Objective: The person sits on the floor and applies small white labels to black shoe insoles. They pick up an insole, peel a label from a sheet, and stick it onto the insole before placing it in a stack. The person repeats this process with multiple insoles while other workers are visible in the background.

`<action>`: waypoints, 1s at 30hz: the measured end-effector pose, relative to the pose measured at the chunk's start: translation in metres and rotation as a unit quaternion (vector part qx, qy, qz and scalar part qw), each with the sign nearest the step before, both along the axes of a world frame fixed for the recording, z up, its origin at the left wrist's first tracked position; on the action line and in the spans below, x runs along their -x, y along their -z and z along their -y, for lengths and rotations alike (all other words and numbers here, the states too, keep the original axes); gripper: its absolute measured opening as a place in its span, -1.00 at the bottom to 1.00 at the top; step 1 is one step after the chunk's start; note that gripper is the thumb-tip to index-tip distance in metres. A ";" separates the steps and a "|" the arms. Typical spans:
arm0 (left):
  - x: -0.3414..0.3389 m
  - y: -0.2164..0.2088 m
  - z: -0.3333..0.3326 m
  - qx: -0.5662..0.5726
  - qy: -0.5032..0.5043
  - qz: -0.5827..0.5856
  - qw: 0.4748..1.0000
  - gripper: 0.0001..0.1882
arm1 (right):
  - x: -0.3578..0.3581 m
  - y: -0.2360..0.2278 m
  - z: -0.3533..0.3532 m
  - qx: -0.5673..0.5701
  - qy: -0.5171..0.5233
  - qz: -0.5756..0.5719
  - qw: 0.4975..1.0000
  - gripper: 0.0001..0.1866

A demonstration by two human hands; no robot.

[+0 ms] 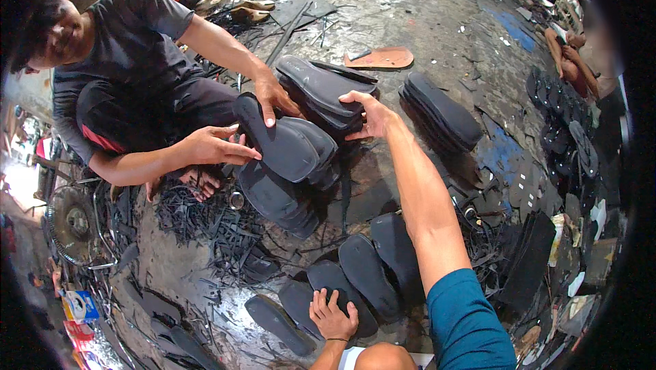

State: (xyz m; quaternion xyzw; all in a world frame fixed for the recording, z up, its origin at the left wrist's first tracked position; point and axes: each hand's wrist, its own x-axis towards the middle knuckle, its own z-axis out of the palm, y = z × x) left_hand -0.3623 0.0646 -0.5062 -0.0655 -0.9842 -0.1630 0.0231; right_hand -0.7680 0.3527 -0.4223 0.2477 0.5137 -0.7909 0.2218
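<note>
Across a scuffed, littered floor (410, 1) in a crowded workshop, a co-worker (137, 49) in a dark shirt crouches opposite a second person in a teal sleeve (468, 319), both hands around a pile of soles (290, 155), seemingly to steady it. A row of black soles (362, 267) fans out before the person in teal, spread side by side, it would seem, so that each lies within easy reach; farther out, a stack of black soles (321, 83) lies layered flat, perhaps to keep like shapes together, with a separate stack (441, 107) well to its right and a tan sole (383, 58) just beyond. The right hand (372, 116) grasps that first stack by its right-hand end, fingertips on top and thumb lower at the side, so most of the stack reaches away leftward from the grip. The left hand (333, 319), a thin dark band (337, 340) at its wrist, clenches nothing: its fingers spread loosely over the row's third sole from the left, which lies beneath them
</note>
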 end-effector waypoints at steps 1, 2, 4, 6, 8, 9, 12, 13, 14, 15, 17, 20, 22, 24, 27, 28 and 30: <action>0.000 0.000 0.000 0.001 0.001 -0.001 1.000 -0.48 | 0.000 0.001 0.000 -0.001 0.016 -0.007 1.000 -0.14; 0.001 0.000 0.000 0.001 0.002 -0.001 1.000 -0.48 | -0.001 0.004 0.000 -0.001 0.032 -0.015 0.999 -0.17; 0.001 0.000 -0.002 -0.001 0.002 -0.001 1.000 -0.47 | -0.001 0.009 -0.004 0.014 0.046 -0.038 0.998 -0.22; 0.001 -0.001 -0.002 -0.004 0.000 0.000 1.000 -0.47 | -0.004 0.013 -0.011 0.049 0.042 -0.069 0.996 -0.25; 0.002 0.000 -0.001 0.013 -0.002 -0.003 1.000 -0.49 | -0.007 0.013 -0.015 0.044 0.051 -0.069 0.995 -0.27; 0.002 0.000 -0.001 0.020 -0.002 -0.005 1.000 -0.50 | -0.010 0.012 -0.018 0.039 0.057 -0.069 0.995 -0.27; 0.003 -0.002 -0.002 0.014 -0.006 0.000 1.000 -0.51 | -0.019 0.019 -0.034 0.087 0.075 -0.095 0.989 -0.30; 0.003 -0.002 -0.002 0.012 -0.006 -0.005 1.000 -0.51 | -0.021 0.020 -0.038 0.113 0.078 -0.103 0.985 -0.31; 0.003 -0.001 -0.002 0.009 -0.006 -0.010 1.000 -0.51 | -0.027 0.023 -0.042 0.134 0.107 -0.118 0.978 -0.32; 0.003 -0.001 -0.002 0.005 -0.006 -0.015 1.000 -0.51 | -0.033 0.022 -0.048 0.152 0.117 -0.127 0.973 -0.31; 0.001 0.001 -0.002 -0.001 -0.002 -0.013 1.000 -0.49 | -0.046 0.021 -0.060 0.186 0.138 -0.146 0.962 -0.27; 0.000 -0.001 -0.001 -0.002 -0.005 -0.005 1.000 -0.48 | -0.082 0.004 -0.067 0.183 0.173 -0.201 0.947 -0.36; -0.002 -0.001 -0.002 -0.007 -0.006 -0.005 1.000 -0.48 | -0.121 -0.009 -0.077 0.162 0.202 -0.217 0.941 -0.39; -0.001 -0.003 -0.002 -0.020 -0.003 -0.017 1.000 -0.49 | -0.171 -0.013 -0.086 0.175 0.179 -0.274 0.929 -0.38; -0.003 -0.004 -0.007 -0.038 -0.001 -0.024 0.999 -0.49 | -0.258 -0.006 -0.089 0.157 0.173 -0.315 0.920 -0.33; -0.004 -0.006 -0.007 -0.047 -0.003 -0.023 0.999 -0.49 | -0.287 -0.002 -0.084 0.134 0.191 -0.306 0.923 -0.30; -0.005 -0.006 -0.002 -0.078 -0.015 -0.020 0.997 -0.46 | -0.342 0.020 -0.072 0.138 0.205 -0.302 0.921 -0.34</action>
